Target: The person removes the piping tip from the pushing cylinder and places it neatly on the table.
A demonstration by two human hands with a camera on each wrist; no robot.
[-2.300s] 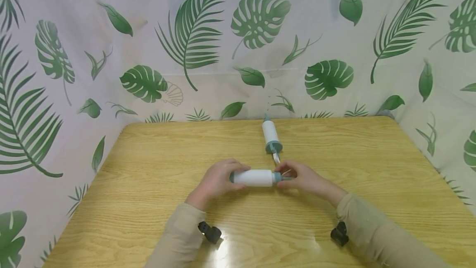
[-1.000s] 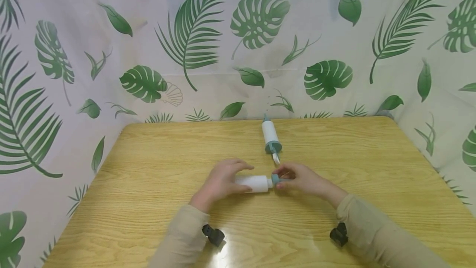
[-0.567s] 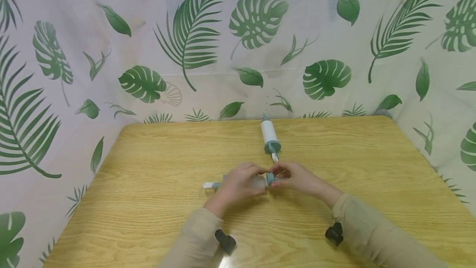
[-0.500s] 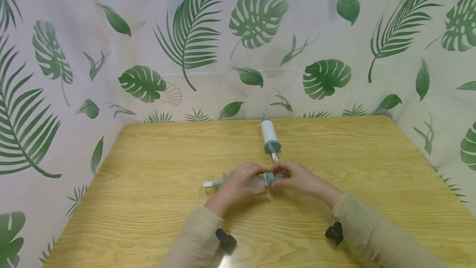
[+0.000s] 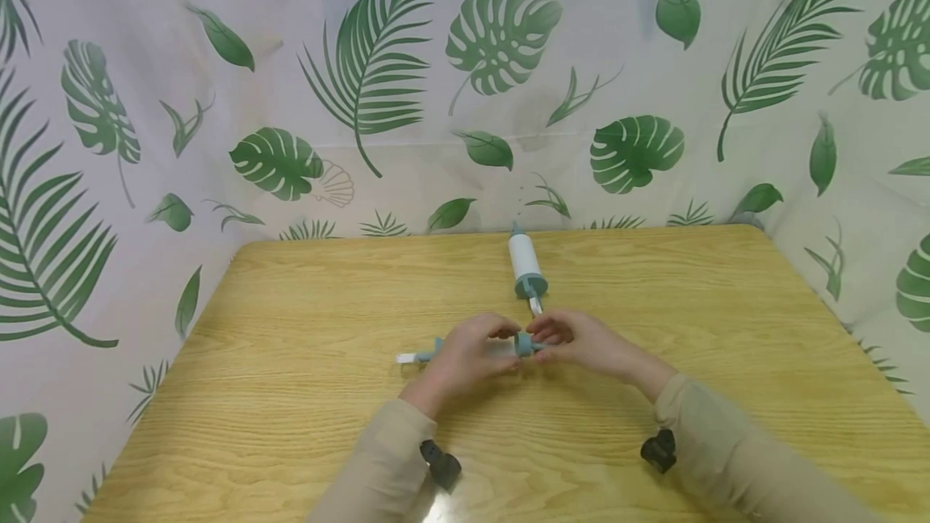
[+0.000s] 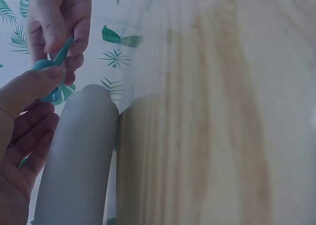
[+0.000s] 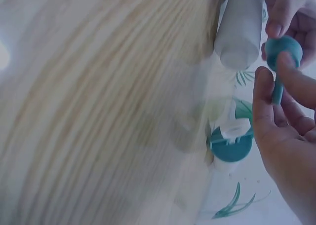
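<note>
Grip: left hand (image 5: pixel 468 355) has shifted from the white cylindrical tube (image 6: pixel 79 151), lying uncapped on the wood-grain table (image 5: pixel 305 305) well apart from its far edge, and pinches the round blue-green plastic nozzle cap (image 5: pixel 522 345); the right hand (image 5: pixel 587 345) grasps the cap's thin spout (image 7: pixel 277 93). Cap removal appears complete.

From here I count two white tubes (image 5: pixel 523 258) (image 6: pixel 79 156), one loose teal cap (image 5: pixel 522 345), two hands (image 5: pixel 467 353) (image 5: pixel 584 344), two wrist cameras (image 5: pixel 441 466) (image 5: pixel 659 450), one table (image 5: pixel 320 297).
</note>
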